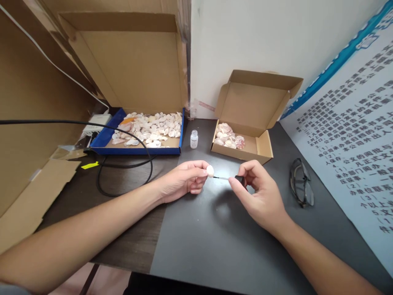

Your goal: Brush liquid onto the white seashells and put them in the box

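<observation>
Between the thumb and fingers of my left hand (187,178) is a small pale ribbed seashell (210,171), held upright above the table. My right hand (260,192) grips the black cap of a brush applicator (240,180). The applicator's thin stem points left, its dark tip touching or very near the shell's lower edge; I cannot tell which. Behind my hands stands a small clear bottle (194,139) with a white label and no cap on it.
A blue-sided box (138,150) of many shells stands back left, lid up. A smaller cardboard box (242,155) with shells sits back right. A black cable (123,165) loops at left, beside a yellow tag (90,165). Glasses (301,183) lie right, near a printed poster (346,143).
</observation>
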A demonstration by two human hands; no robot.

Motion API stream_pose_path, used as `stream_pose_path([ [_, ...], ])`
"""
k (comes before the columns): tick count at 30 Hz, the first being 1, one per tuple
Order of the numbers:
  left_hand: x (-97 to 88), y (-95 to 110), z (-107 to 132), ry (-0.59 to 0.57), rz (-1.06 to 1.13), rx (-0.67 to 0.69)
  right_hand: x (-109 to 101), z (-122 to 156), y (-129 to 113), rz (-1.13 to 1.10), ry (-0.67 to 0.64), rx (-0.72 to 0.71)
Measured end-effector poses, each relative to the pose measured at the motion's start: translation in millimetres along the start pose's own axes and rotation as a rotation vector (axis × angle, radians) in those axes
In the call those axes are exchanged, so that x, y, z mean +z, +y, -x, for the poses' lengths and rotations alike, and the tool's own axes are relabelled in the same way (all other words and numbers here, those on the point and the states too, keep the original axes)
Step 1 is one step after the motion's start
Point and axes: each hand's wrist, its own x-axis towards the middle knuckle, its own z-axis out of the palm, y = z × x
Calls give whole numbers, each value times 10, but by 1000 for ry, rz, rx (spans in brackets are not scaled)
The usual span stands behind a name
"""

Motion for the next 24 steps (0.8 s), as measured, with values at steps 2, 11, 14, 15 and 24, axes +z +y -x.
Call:
stream_pose_path([
  [2,-1,-1,1,-2,-3,0,-2,-3,5,-1,12,16],
  [11,-4,1,-5,8,-10,-6,-7,0,27,-43,-36,19],
  [14,-6,-1,-6,3,2,-4,-6,3,23,-110,5,9],
  [15,-6,-1,-7,1,6,-2,-7,4,20,-115,12,8],
  [24,0,3,-10,13,5,-1,-13,-4,15,-92,-8,17],
])
